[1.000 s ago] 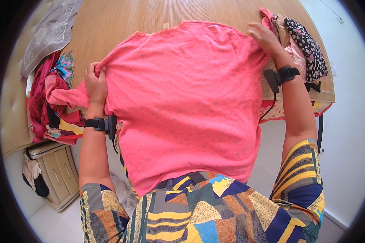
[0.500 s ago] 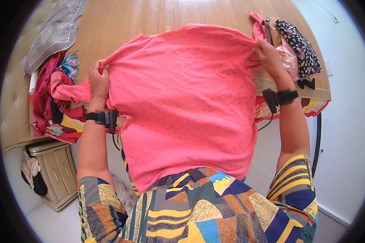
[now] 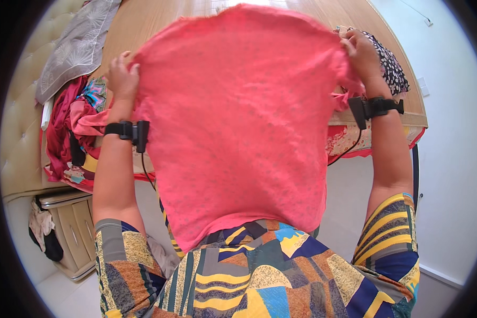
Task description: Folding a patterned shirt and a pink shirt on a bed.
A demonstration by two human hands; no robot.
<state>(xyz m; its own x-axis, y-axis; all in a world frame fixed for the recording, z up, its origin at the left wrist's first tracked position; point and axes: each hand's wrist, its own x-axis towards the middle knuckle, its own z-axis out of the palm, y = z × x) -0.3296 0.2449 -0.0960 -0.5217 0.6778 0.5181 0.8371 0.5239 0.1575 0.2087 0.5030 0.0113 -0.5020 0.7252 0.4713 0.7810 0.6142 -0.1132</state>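
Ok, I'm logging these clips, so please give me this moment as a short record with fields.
garment: pink spotted fabric top, spread out between the hands
left hand: at its upper left edge, exact grip unclear
right hand: gripping its upper right edge
left side: heap of dark red and pink cloth; grey cloth with pale floral pattern
right side: black-and-white patterned fabric
lower left: cream boxy cabinet
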